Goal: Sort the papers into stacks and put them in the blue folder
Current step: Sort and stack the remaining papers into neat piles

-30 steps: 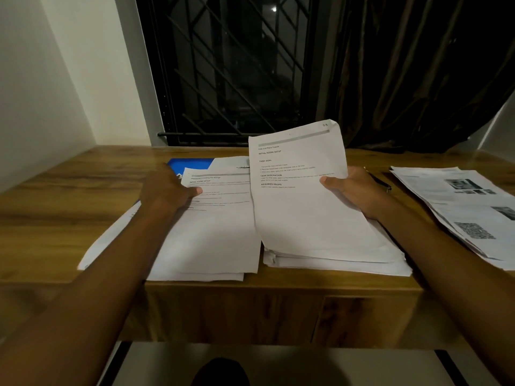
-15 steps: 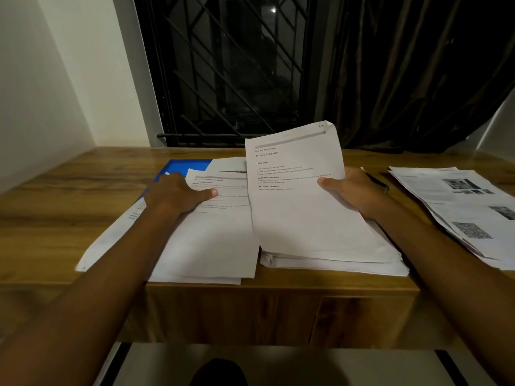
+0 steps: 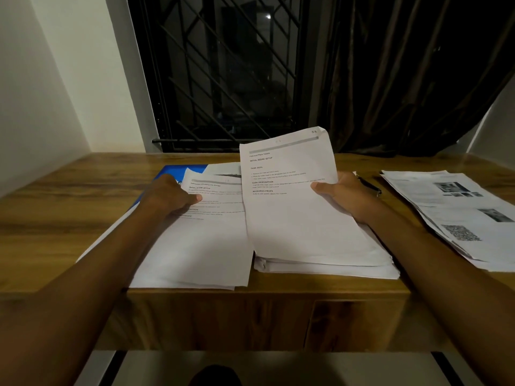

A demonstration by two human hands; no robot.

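A thick stack of white printed papers [image 3: 326, 263] lies at the middle of the wooden desk [image 3: 55, 218]. My right hand [image 3: 345, 196] grips its top sheets [image 3: 287, 196] at their right edge, thumb on top, and their far end is tilted up. To the left lies a thinner stack of papers [image 3: 200, 252]. My left hand [image 3: 167, 196] rests on that stack's left side, thumb on the top sheet. The blue folder [image 3: 172, 171] lies under the left stack; only its far left corner shows.
A third spread of papers with pictures and a QR code [image 3: 462, 215] lies at the right of the desk. A dark pen [image 3: 369, 185] lies behind my right hand. A barred window and a dark curtain stand behind the desk, a white wall to the left.
My left hand has slid a little to the right onto the left stack's top sheet. My right hand still holds the raised sheets in much the same place.
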